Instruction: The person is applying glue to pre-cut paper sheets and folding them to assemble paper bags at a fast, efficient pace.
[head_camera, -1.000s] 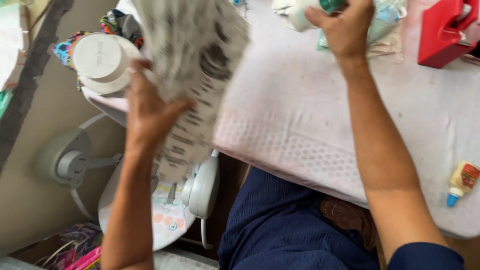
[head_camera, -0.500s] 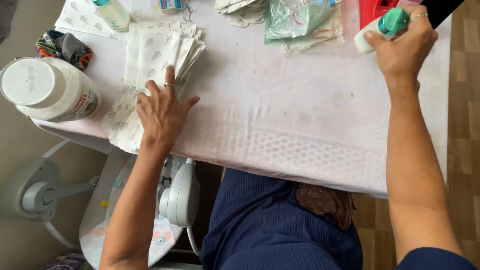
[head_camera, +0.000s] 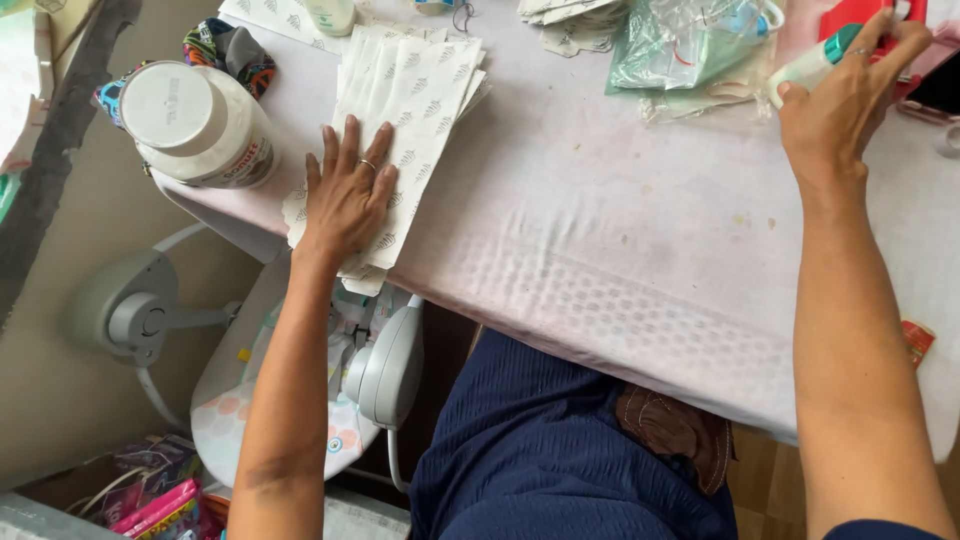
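A pale cloth covers the table (head_camera: 620, 250) that fills most of the frame. Left of centre, the left hand (head_camera: 345, 195) lies flat, fingers spread, on a stack of printed paper sheets (head_camera: 415, 95) that overhangs the table's near edge. At the upper right, the right hand (head_camera: 845, 95) is curled around a white glue stick with a green cap (head_camera: 815, 62). A white jar (head_camera: 195, 125) stands at the upper left, just beside the sheets. Clear plastic bags (head_camera: 690, 45) lie at the top.
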